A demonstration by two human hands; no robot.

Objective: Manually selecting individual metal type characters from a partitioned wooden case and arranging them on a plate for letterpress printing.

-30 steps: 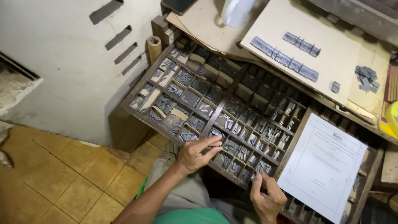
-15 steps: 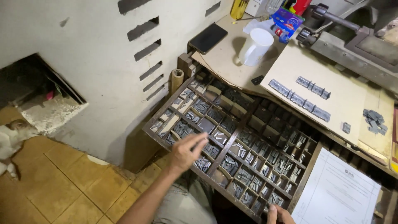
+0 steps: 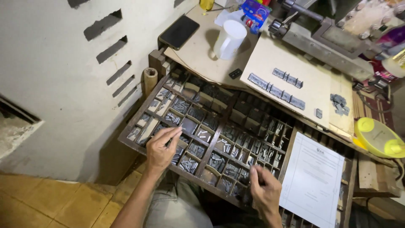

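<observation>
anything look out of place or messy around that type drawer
Mostly tidy. One oddity: a printed paper sheet lies askew over the right end of the wooden type case, covering some compartments. A few loose metal type pieces sit scattered on the board, apart from the neat rows. Nothing looks spilled.

Head camera looks steeply down, fairly close.
</observation>
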